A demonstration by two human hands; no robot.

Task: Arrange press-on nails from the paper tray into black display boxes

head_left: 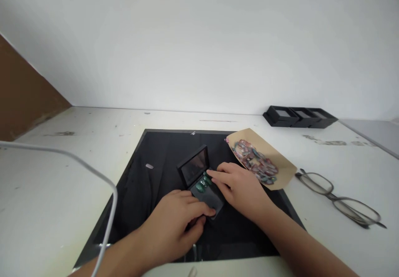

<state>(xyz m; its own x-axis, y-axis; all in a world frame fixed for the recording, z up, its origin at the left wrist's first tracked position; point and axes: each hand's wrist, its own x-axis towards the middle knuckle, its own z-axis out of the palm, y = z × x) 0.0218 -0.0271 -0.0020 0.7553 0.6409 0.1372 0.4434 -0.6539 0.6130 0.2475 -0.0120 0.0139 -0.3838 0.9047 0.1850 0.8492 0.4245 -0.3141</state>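
Observation:
A small black hinged box stands with its lid raised, on a black mat. Inside it, green artificial nails lie in a row near the hinge. My left hand grips the near left side of the box, thumb and index finger at its front corner. From the right, my right hand reaches over the box with its fingers stretched out. Its index fingertip touches the nail at the far end of the row. The right thumb is partly hidden beside the box.
Right of the box, a tan paper sheet bears a pile of colourful artificial nails. One pale nail lies on the black mat. Eyeglasses rest at right, several black boxes behind. A white cable crosses the left.

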